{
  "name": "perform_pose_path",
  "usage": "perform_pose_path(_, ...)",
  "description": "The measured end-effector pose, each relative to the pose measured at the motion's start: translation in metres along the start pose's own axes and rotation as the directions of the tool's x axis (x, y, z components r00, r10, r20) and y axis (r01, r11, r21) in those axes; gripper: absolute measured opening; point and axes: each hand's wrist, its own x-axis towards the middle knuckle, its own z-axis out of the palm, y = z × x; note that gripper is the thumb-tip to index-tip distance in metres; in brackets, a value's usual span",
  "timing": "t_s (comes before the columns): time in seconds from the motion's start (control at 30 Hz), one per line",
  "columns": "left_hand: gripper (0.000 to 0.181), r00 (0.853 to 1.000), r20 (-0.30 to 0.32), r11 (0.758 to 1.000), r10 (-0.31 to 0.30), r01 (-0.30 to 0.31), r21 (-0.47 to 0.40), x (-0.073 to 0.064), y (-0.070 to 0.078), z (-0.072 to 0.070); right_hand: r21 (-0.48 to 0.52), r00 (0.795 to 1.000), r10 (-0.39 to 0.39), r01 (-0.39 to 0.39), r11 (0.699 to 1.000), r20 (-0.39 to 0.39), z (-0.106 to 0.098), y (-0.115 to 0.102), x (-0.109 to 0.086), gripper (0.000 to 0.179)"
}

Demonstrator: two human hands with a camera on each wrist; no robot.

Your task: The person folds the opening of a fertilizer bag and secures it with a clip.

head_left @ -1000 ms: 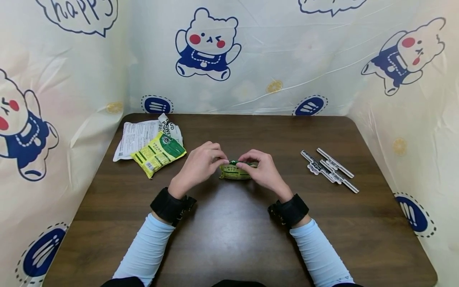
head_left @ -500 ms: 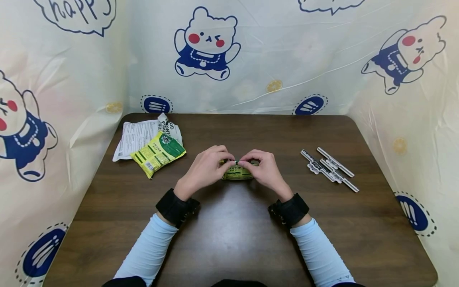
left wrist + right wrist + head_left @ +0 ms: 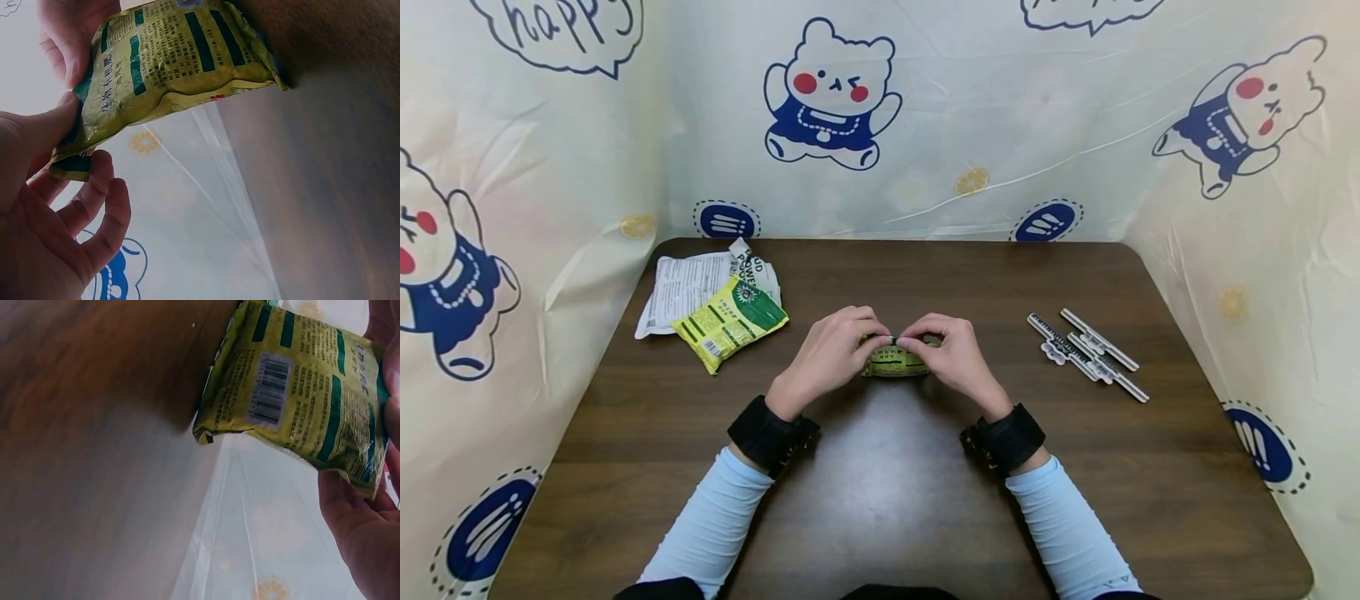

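Note:
A yellow-green printed packet (image 3: 897, 362) stands on its lower edge on the table, between both hands. My left hand (image 3: 835, 350) pinches its top edge between thumb and fingers. Close beside it, my right hand (image 3: 951, 352) pinches the same top edge. In the left wrist view the packet (image 3: 169, 69) shows lines of print and dark green bars, and the left thumb (image 3: 47, 125) presses near its top. A barcode is visible on the packet (image 3: 300, 387) in the right wrist view. Its far side is hidden.
Left of the hands, another yellow-green packet (image 3: 730, 325) lies partly over a white printed pouch (image 3: 683, 287). Several slim white-and-grey clips (image 3: 1090, 354) lie at the right on the brown table (image 3: 887, 517). A bear-patterned sheet (image 3: 940, 100) surrounds the table's back and sides.
My left hand has shifted right along the packet's top edge, closer to the right hand. The packet has moved slightly right. Over the last half second both hands stay nearly still.

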Motion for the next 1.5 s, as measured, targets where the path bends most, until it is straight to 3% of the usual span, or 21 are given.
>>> perform_pose_path(0.23, 0.013, 0.999, -0.003, 0.999, -0.038, 0.038, 0.005, -0.002, -0.005, -0.004, 0.028, 0.998, 0.056, -0.056, 0.998, 0.005, -0.007, 0.005, -0.002, 0.004)
perform_pose_path(1.0, 0.014, 0.999, 0.009, 0.999, -0.054, 0.054, -0.008, -0.001, -0.007, -0.006, -0.002, 0.999, 0.035, -0.035, 0.999, 0.012, -0.009, 0.005, 0.001, 0.004)
perform_pose_path(1.5, 0.013, 0.997, 0.017, 0.997, -0.081, 0.082, -0.005, -0.002, -0.013, -0.011, -0.030, 0.992, 0.105, -0.103, 0.994, 0.064, -0.021, 0.008, 0.002, 0.006)
